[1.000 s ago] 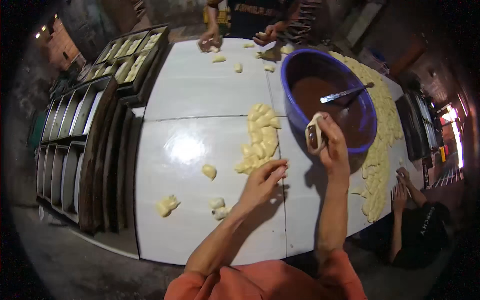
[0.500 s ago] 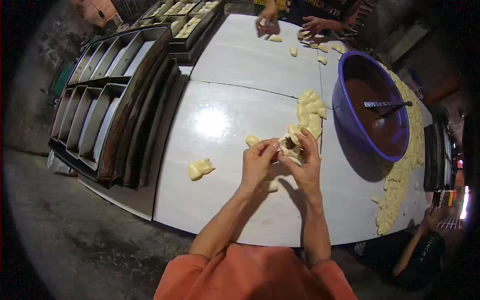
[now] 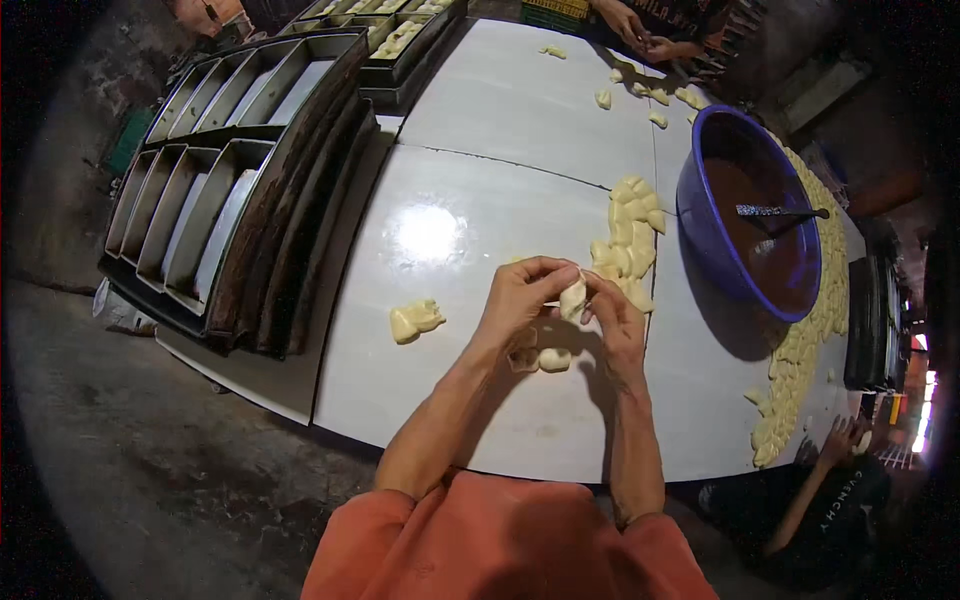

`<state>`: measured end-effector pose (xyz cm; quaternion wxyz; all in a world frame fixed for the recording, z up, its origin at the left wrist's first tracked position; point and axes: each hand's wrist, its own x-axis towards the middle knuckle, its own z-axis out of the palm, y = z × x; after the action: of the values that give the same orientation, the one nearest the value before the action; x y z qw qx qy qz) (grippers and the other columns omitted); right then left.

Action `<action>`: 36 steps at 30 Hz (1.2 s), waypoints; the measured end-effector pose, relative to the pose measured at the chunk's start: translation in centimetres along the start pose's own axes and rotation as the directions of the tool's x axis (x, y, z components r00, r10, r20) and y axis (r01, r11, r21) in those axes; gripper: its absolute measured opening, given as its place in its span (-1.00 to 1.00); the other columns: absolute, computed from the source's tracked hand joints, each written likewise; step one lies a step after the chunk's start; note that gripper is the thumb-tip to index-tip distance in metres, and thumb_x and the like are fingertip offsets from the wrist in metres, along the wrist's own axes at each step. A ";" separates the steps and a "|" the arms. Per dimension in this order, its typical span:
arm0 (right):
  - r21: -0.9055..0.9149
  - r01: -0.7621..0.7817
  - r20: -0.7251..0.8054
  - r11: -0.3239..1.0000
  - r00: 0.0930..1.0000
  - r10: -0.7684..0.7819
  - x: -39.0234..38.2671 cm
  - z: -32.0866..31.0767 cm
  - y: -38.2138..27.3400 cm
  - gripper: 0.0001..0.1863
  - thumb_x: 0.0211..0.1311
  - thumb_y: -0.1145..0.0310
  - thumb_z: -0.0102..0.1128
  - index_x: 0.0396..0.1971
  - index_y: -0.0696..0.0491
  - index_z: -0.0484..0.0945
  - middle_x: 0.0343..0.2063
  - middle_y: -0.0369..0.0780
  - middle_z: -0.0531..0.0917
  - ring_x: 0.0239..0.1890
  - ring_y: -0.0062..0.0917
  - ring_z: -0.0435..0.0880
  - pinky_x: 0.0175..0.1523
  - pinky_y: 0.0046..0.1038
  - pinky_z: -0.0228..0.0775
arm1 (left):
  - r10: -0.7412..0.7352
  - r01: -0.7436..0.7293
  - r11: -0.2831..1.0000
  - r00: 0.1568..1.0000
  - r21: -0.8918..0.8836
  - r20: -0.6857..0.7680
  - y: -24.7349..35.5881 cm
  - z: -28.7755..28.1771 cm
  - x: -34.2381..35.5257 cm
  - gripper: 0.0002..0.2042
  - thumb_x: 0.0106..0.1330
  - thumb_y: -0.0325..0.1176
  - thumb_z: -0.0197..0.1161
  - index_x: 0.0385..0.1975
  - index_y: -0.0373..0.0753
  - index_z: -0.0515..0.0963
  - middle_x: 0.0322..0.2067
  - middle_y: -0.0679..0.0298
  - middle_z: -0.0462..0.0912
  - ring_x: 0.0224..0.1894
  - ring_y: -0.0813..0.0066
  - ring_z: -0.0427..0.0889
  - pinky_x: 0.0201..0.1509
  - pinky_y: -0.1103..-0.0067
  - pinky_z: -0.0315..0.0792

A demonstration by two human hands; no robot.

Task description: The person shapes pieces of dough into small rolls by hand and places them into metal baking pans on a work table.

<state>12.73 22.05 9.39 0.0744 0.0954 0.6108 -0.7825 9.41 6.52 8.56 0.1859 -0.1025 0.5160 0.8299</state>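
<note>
Between my two hands, above the white table (image 3: pixel 480 215), is a small piece of pale dough (image 3: pixel 573 299), its edges drawn together. My left hand (image 3: pixel 520 303) pinches it from the left with thumb and fingers. From the other side my right hand (image 3: pixel 618 325) grips its edge. Just below my hands lie a rounded dough ball (image 3: pixel 554 360) and another piece partly hidden by my left wrist. A lumpy dough piece (image 3: pixel 416 320) rests to the left. Beyond my right hand, a cluster of dough pieces (image 3: pixel 628 228) spreads over the table.
A blue basin (image 3: pixel 690 205) of brown filling with a spatula (image 3: pixel 775 211) stands right. Behind it lies a long band of dough pieces (image 3: pixel 790 380). Stacked metal tins (image 3: pixel 190 220) line the left. Two co-workers' hands (image 3: pixel 640 35) (image 3: pixel 838 442) show at far and right edges.
The dough in my hands, open around a brown filling before, is now closed up and held upright. The far co-worker's hands have come together. The view has shifted slightly.
</note>
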 end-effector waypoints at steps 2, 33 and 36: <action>-0.265 0.314 0.166 0.912 0.946 -0.278 0.0 -1.1 1.1 -0.68 0.31 0.43 0.30 0.05 0.12 0.63 -0.09 -0.23 0.63 -0.13 -0.59 0.58 0.00 -0.50 0.44 | -0.022 0.022 0.999 1.000 0.048 0.005 0.5 -0.1 -0.1 -0.69 0.32 -0.26 0.39 -0.08 -0.34 0.64 -0.22 0.23 0.71 -0.21 0.50 0.69 -0.21 0.59 0.61; -0.731 0.201 0.291 0.652 0.956 0.032 -1.2 -3.0 1.9 -0.72 0.31 0.35 0.18 -0.08 0.21 0.61 -0.17 -0.11 0.65 -0.16 -0.33 0.64 -0.02 -0.36 0.48 | 0.281 -0.105 0.852 0.918 0.512 -0.279 -2.5 -5.2 -6.2 -0.61 0.36 -0.24 0.31 0.09 -0.34 0.58 -0.07 0.09 0.69 -0.22 0.35 0.72 -0.20 0.51 0.60; -0.778 0.278 0.274 0.563 0.957 -0.094 -1.5 -2.0 1.6 -0.69 0.31 0.35 0.17 -0.03 0.20 0.59 -0.15 -0.09 0.65 -0.10 -0.29 0.64 0.03 -0.34 0.48 | 0.642 -0.174 0.345 0.761 0.922 -0.097 -2.6 -10.4 -7.6 -0.59 0.27 -0.25 0.39 0.07 -0.31 0.59 -0.02 0.08 0.65 -0.12 0.24 0.69 -0.10 0.45 0.61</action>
<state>14.70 23.64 7.73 0.0874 -0.0939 0.8953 -0.4266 17.14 -3.31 4.55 -0.1347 -0.0424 0.8988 0.4151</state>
